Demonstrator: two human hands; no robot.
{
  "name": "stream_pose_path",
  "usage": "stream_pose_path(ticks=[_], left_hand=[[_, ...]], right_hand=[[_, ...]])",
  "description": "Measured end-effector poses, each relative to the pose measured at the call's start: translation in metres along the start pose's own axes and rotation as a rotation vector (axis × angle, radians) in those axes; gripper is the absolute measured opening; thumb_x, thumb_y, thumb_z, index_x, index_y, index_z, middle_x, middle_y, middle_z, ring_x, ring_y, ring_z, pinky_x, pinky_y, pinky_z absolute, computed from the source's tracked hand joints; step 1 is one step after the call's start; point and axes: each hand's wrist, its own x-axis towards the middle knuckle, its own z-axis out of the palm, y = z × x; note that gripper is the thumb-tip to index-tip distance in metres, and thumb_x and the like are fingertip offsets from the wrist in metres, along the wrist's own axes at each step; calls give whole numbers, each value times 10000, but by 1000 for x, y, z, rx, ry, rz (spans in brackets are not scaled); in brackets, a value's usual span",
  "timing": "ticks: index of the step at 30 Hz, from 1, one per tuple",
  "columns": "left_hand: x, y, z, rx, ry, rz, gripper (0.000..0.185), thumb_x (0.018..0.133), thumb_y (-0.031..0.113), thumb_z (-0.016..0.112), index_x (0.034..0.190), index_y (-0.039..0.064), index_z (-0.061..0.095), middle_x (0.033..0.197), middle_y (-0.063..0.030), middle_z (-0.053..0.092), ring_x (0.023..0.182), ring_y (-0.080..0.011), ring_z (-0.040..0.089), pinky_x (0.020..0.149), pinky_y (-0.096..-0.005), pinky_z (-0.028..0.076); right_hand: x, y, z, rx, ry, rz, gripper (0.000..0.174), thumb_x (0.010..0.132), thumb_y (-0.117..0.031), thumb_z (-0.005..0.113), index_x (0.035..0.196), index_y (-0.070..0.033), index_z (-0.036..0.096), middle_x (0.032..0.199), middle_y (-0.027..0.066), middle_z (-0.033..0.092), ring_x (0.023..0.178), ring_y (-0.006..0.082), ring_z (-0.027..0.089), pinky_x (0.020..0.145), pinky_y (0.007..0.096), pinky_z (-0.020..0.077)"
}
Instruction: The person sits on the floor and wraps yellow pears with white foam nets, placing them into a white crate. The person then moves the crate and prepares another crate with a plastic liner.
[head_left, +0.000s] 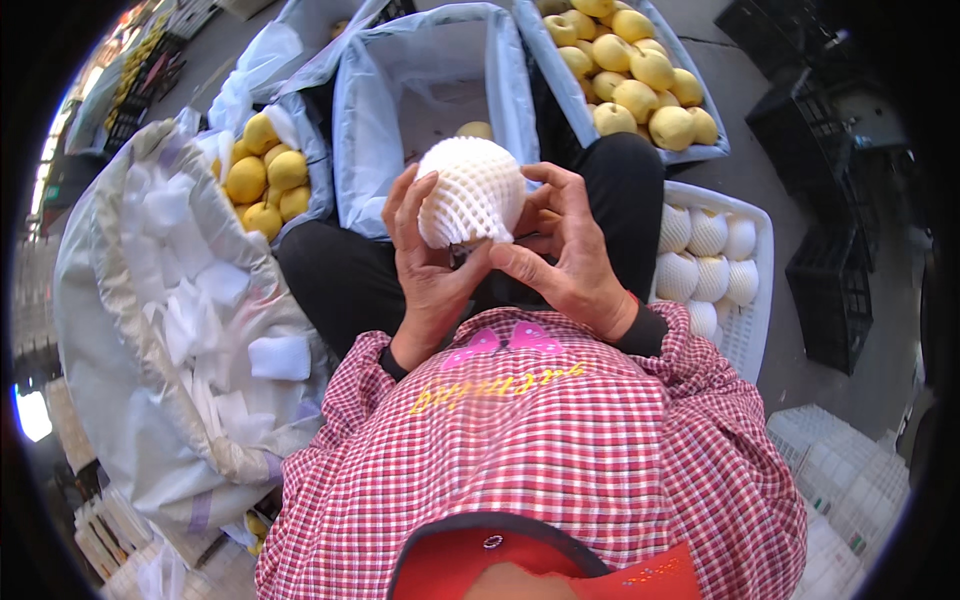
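A pear in a white foam net sleeve (472, 191) is between my two hands, above my lap. My left hand (424, 262) cups its left side, fingers up along the netting and thumb underneath. On the other side, my right hand (566, 240) has its fingers against the net, and its thumb is at the sleeve's lower edge. The sleeve covers most of the fruit. Just beyond it stands a crate lined with pale blue plastic (352, 142), where one bare yellow pear (475, 130) shows, partly hidden by the wrapped one.
A large woven sack (97, 300) of white foam sleeves (281, 358) gapes at my left. Bare yellow pears fill lined crates at left (247, 180) and upper right (634, 97). Net-wrapped pears (709, 232) sit in rows in a white plastic crate (759, 300). Black crates (829, 292) stand farther right.
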Motion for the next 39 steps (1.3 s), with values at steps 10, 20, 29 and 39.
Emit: stream_pose_path(ticks=[10, 20, 29, 39], left_hand=[[-10, 7, 77, -272, -1210, -227, 628, 853, 330, 684, 1425, 142, 508, 1450, -154, 471, 1276, -327, 531, 1106, -493, 401], [-7, 2, 97, 73, -1297, -536, 508, 900, 320, 694, 1344, 101, 583, 1273, -131, 588, 1110, -262, 626, 964, -386, 512], [-6, -6, 61, 95, -869, -345, 346, 922, 10, 639, 1264, 54, 621, 1152, -69, 618, 967, -137, 662, 802, -239, 545], [-66, 9, -172, 979, 934, -71, 277, 825, -16, 669, 1072, 44, 557, 1027, -73, 515, 666, -128, 579, 601, -249, 502]], right_hand=[[-155, 44, -171, 617, 653, 31, 769, 821, -361, 760, 1437, -67, 405, 1357, 96, 558, 1251, 247, 549, 1071, 431, 451], [-322, 185, -328, -200, 1318, 539, 1061, 655, -360, 904, 1444, -23, 278, 1399, 224, 432, 1246, 336, 505, 1027, 434, 454], [-349, 210, -384, -886, 866, 808, 874, 818, -580, 709, 1301, 120, 507, 1269, 286, 591, 1172, 410, 562, 994, 438, 428], [-103, 79, -304, -1196, 725, 317, 567, 959, -259, 639, 1439, -33, 438, 1407, 217, 501, 1259, 319, 536, 1037, 403, 452]])
